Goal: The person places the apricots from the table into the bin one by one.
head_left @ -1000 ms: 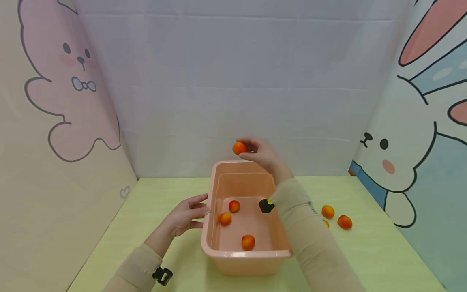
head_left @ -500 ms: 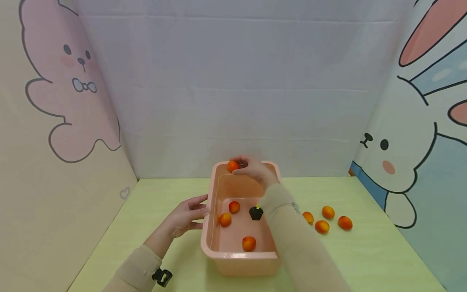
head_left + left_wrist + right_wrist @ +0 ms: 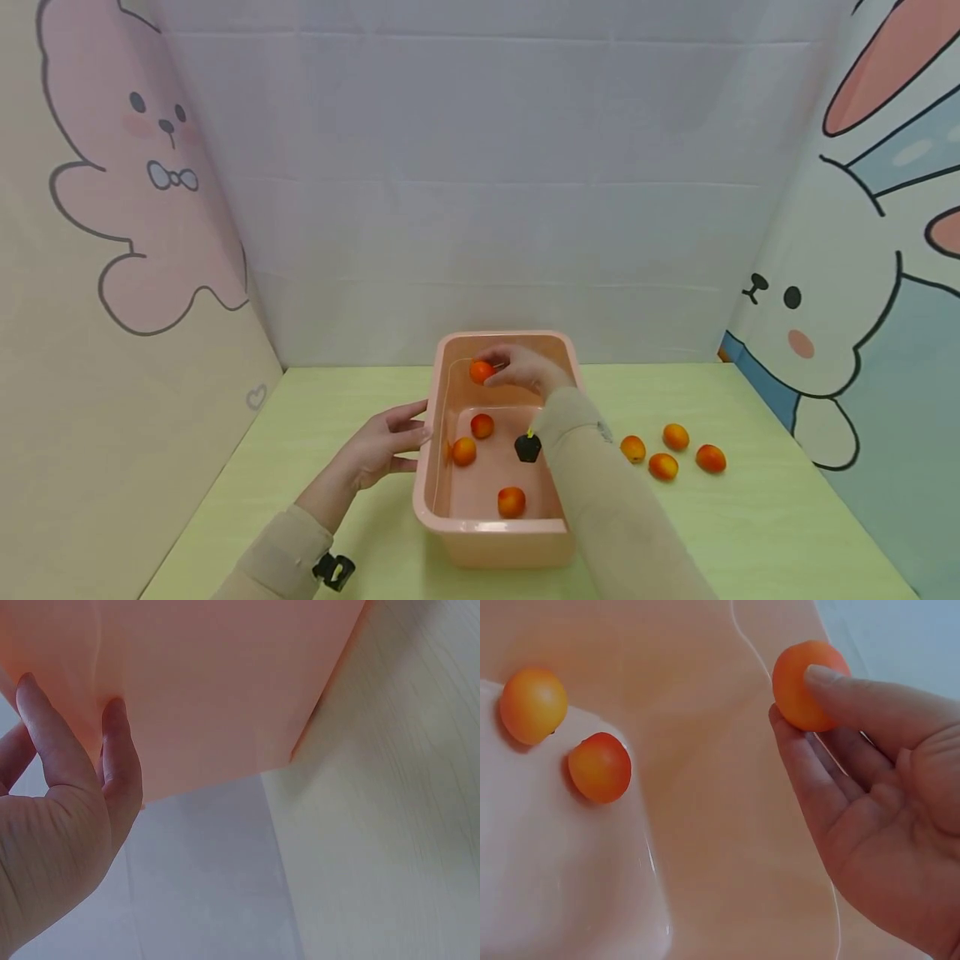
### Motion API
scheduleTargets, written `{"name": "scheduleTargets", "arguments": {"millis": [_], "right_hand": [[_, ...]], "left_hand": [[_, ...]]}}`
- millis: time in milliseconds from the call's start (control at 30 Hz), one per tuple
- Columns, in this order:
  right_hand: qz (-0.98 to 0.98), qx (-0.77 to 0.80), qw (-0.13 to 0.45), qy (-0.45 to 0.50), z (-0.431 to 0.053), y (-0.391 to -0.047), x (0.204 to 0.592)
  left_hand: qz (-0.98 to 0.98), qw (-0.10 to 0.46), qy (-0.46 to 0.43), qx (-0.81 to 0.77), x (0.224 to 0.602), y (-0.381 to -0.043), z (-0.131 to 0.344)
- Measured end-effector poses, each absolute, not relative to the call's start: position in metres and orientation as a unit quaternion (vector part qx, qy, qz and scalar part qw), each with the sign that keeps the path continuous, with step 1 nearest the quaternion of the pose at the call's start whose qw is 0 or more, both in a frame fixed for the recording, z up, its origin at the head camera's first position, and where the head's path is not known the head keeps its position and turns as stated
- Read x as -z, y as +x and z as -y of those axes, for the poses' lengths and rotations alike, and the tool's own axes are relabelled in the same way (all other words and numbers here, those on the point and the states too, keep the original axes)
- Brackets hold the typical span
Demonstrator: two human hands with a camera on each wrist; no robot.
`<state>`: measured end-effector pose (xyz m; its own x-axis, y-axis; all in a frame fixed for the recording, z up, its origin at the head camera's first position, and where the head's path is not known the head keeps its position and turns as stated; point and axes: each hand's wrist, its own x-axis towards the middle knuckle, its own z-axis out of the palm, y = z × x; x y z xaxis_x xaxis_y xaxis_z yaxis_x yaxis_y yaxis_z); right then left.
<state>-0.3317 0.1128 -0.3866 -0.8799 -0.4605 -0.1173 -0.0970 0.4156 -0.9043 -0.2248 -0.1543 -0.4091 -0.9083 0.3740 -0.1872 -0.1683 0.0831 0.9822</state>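
In the head view a pink plastic tub (image 3: pixel 510 527) stands on the table. My right hand (image 3: pixel 522 369) reaches inside its far end and pinches an orange-red apricot (image 3: pixel 482 372) between thumb and fingertips. The right wrist view shows this apricot (image 3: pixel 806 686) held above the tub floor, near the wall. Several other apricots lie on that floor, among them one nearer the front (image 3: pixel 512 502) and a redder one (image 3: pixel 482 426). My left hand (image 3: pixel 382 443) touches the tub's left side with extended fingers. Its fingertips (image 3: pixel 116 712) lie against the outer wall in the left wrist view.
Several apricots (image 3: pixel 663 467) lie on the pale green table (image 3: pixel 780 533) to the right of the tub. A white backdrop (image 3: pixel 487 167) rises behind the table. Side panels with a cartoon bear (image 3: pixel 153 225) and a cartoon rabbit (image 3: pixel 817 308) flank it.
My right hand has come down with the apricot from above the tub's far rim to inside it. The left hand and the tub have stayed in place.
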Motion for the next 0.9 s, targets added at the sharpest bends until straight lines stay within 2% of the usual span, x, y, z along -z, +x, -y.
{"name": "scheduleTargets", "arguments": {"millis": [567,900], "right_hand": [[-0.834,0.450,0.290,-0.137,-0.114,-0.323,0.395],[-0.847,0.412,0.321,-0.095,-0.112,-0.306,0.388]], "left_hand": [[-0.707,0.202,0.071,-0.674,0.409,-0.224,0.152],[-0.699,0.205,0.086,-0.680,0.408,-0.223,0.154]]}}
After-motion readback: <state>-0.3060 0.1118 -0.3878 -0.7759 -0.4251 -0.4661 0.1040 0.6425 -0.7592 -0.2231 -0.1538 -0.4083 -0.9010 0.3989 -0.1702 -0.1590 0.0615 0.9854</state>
